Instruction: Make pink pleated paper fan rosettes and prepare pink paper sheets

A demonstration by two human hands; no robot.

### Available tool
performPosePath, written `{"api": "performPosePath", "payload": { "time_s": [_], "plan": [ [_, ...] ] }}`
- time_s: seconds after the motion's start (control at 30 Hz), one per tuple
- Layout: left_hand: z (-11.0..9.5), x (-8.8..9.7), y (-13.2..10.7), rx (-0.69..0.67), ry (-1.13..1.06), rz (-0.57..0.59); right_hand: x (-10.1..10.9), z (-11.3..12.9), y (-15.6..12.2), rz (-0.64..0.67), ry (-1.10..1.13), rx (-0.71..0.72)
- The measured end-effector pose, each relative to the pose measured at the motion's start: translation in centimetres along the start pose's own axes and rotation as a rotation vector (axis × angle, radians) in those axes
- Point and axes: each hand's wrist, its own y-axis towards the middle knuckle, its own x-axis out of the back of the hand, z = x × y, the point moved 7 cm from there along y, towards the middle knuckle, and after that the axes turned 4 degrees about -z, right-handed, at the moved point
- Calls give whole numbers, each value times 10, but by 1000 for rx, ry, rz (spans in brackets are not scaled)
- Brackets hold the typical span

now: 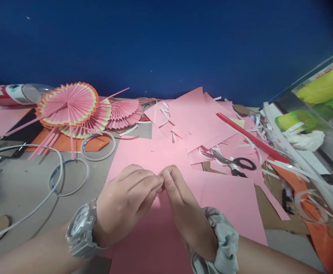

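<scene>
My left hand (128, 201), with a clear watch (82, 224) on its wrist, is closed, its fingertips pinched together. Against it, my right hand (179, 196) pinches with thumb and forefinger; a grey scrunchie (222, 239) circles that wrist. The fingertips of both hands meet, and whatever sits between them is too small or hidden to name. Beneath the hands lies a large pink paper sheet (160, 243). Scissors with black handles (231, 161) rest on paper scraps beyond my right hand.
Pleated pink paper fans (69, 104) with thin paper sticks stand at the back left near a plastic bottle (15, 94). Tape rolls (98, 146) and a white cable (40, 209) lie on the left. A red strip (252, 139), cut scraps and a clear bin (326, 125) occupy the right.
</scene>
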Motion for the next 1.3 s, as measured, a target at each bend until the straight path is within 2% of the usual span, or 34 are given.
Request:
{"api": "performPosePath", "payload": {
  "time_s": [0.13,0.63,0.77,1.07,1.3],
  "plan": [
    [1,-1,2,4,14,4,0,-2,-1,-28,-29,9],
    [6,-3,1,15,-31,-4,-4,-7,3,52,17,-36],
    [6,1,2,1,-39,-43,-1,-5,5,37,51,4],
    [10,-5,-1,-4,-35,7,0,-4,7,16,22,52],
    [8,-5,1,4,-16,-19,0,-6,7,-13,-6,77]
  ]
}}
